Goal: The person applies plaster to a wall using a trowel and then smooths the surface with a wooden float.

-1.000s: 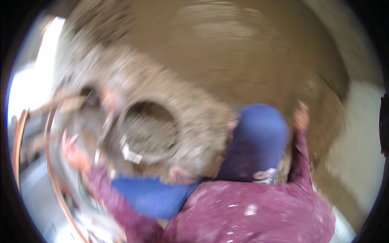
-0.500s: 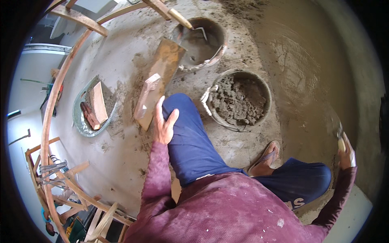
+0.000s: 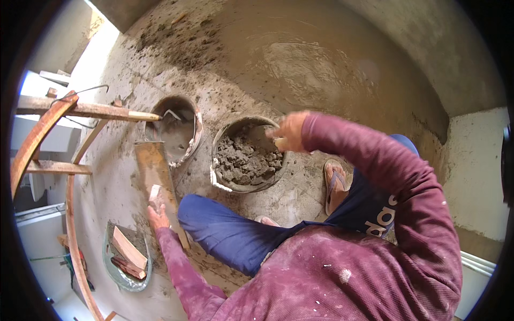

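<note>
- Beside the bent left knee [image 3: 201, 211], touches the pale handle [image 3: 155, 193] of a long wooden float [image 3: 155, 166] with the left hand [image 3: 158, 216]; cannot tell if fully closed around it.
- Along that knee, looks stiff and fairly light for its length, probably awkward to swing and slick where smeared. Best held round the middle of the handle, near the balance, not by the board's edges.
- Farther left, includes a green tub [image 3: 109, 265] with a pale wood offcut [image 3: 128, 247] and a darker wood piece [image 3: 128, 267] inside.
- Ahead, over the right rim of the mortar bucket [image 3: 250, 189], clamps what looks like a trowel [image 3: 279, 143] in the right hand [image 3: 292, 131]; blade too unclear to tell. Likely rigid and nose-heavy when loaded; best gripped firmly, close to the shank.
- Inside that bucket, holds lumpy grey mortar [image 3: 246, 163], apparently dense and stiff, so likely heavy to lift.
- Just beyond the float, includes a second bucket [image 3: 198, 125] of wetter, probably sloppier mix [image 3: 175, 140].
- Farthest, spreads into smoothed wet mortar [image 3: 342, 69], seemingly soft and easily marked.
</note>
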Action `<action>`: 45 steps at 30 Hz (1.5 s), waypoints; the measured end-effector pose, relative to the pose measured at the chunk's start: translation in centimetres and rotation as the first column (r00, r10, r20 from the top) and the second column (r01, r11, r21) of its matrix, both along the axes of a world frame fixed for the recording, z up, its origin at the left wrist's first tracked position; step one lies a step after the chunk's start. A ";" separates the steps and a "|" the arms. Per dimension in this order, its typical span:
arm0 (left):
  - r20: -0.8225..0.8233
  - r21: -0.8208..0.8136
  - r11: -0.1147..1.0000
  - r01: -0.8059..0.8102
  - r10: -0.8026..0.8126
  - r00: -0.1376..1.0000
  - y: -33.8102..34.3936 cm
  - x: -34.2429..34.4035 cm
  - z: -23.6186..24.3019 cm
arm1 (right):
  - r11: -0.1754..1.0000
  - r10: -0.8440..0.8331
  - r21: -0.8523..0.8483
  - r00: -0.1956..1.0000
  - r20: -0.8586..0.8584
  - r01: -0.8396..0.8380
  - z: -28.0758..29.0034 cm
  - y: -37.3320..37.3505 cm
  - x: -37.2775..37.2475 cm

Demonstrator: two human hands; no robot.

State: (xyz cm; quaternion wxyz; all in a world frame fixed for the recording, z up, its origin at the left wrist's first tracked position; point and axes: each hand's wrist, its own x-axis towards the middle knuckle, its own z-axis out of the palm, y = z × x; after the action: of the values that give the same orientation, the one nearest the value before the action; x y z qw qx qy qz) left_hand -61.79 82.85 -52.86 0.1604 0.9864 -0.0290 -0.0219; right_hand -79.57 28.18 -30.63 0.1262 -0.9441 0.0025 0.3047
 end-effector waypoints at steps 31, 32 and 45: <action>-0.550 -0.765 0.556 -0.324 -0.302 0.779 -71.6 -6.7 12.8 | 0.363 -0.655 0.932 0.717 0.238 0.023 -15.0 -24.1 3.2; -0.613 -0.770 0.465 -0.437 -0.349 0.708 -70.6 -7.4 11.6 | 0.293 -0.687 0.952 0.712 0.148 0.085 -15.3 -23.2 2.7; -0.510 -0.781 0.624 -0.039 -0.600 0.617 -39.7 -10.4 23.9 | 0.433 -0.776 0.859 0.598 0.201 0.274 -28.8 -16.1 7.2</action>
State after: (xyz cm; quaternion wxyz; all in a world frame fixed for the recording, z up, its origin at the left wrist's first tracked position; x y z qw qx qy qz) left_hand -72.18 43.18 -28.99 0.5291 0.7179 -0.1391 -0.4304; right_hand -72.41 12.05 -59.46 0.5946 -0.7853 0.1502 -0.0847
